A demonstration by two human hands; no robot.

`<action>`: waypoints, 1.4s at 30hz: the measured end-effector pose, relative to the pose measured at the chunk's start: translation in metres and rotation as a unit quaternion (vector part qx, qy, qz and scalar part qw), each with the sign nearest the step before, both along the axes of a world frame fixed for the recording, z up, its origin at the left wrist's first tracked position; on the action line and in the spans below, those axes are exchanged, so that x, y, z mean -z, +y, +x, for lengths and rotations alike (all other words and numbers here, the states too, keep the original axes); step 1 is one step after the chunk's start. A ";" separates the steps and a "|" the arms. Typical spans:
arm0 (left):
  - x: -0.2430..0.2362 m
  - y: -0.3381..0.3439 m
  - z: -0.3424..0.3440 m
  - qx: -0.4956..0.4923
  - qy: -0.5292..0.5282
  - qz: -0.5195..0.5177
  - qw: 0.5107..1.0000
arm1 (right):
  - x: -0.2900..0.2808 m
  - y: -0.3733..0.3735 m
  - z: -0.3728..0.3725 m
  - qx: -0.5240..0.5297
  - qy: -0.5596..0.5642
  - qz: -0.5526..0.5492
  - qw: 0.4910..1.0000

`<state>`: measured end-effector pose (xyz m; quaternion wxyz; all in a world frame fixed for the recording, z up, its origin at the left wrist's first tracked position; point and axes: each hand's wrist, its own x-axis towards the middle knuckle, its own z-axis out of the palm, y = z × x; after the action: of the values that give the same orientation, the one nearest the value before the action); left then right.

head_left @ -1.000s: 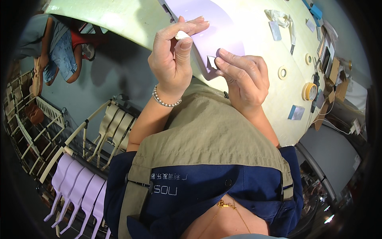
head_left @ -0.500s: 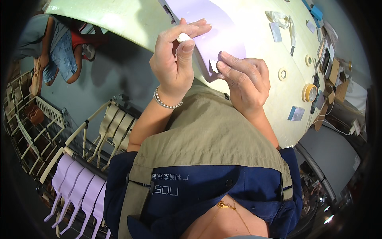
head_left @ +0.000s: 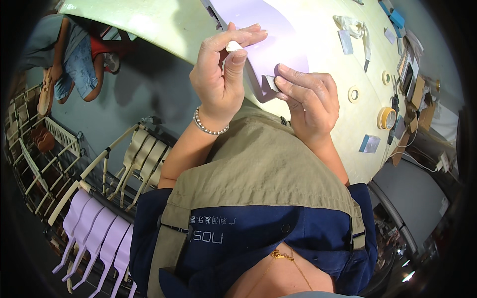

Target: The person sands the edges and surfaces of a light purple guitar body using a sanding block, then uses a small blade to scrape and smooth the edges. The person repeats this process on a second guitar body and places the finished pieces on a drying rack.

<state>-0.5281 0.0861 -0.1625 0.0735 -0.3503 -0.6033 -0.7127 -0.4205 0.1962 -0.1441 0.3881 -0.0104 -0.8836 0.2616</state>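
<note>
Near the top centre of the frame, a curved lilac panel (head_left: 280, 42) lies slanted at the person's waist, over the edge of the pale green counter (head_left: 328, 144). The right hand (head_left: 313, 102) pinches a small greyish-white sheet (head_left: 271, 83) between thumb and fingers, at the panel's lower end. Just left of it, the left hand (head_left: 218, 74) extends its outer fingers over the panel, while a small white piece (head_left: 232, 46) shows between thumb and forefinger; whether it is gripped or worn on a fingertip I cannot tell. A beaded bracelet (head_left: 211, 131) circles the left wrist. Toward the upper right of the frame, the counter carries a white cloth (head_left: 354, 26), a small cream tape roll (head_left: 354, 101), a larger yellow tape roll (head_left: 380, 118) and a blue-sided block (head_left: 369, 143). At lower left, slender-stemmed lilac pieces (head_left: 102, 231) hang in a row, with beige pieces (head_left: 144, 154) beyond them. Another person in patterned blue shorts (head_left: 83, 74) sits at upper left. An olive apron (head_left: 258, 164) covers the wearer's front.
</note>
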 end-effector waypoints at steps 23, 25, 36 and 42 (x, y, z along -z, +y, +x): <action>0.001 0.001 0.000 -0.016 0.010 -0.005 1.000 | 0.000 0.003 -0.001 -0.013 0.006 0.007 1.000; 0.001 0.001 0.000 -0.015 0.008 -0.006 1.000 | 0.002 0.002 -0.001 -0.002 0.012 0.024 1.000; 0.000 0.001 -0.001 -0.015 0.016 -0.008 1.000 | 0.014 0.010 0.016 -0.049 0.004 -0.031 0.998; 0.001 0.000 -0.001 -0.017 0.021 -0.038 0.999 | 0.018 0.004 0.016 -0.010 0.032 -0.006 0.999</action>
<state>-0.5291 0.0862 -0.1639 0.0848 -0.3579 -0.6343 -0.6800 -0.4048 0.2002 -0.1620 0.4134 0.0046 -0.8693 0.2710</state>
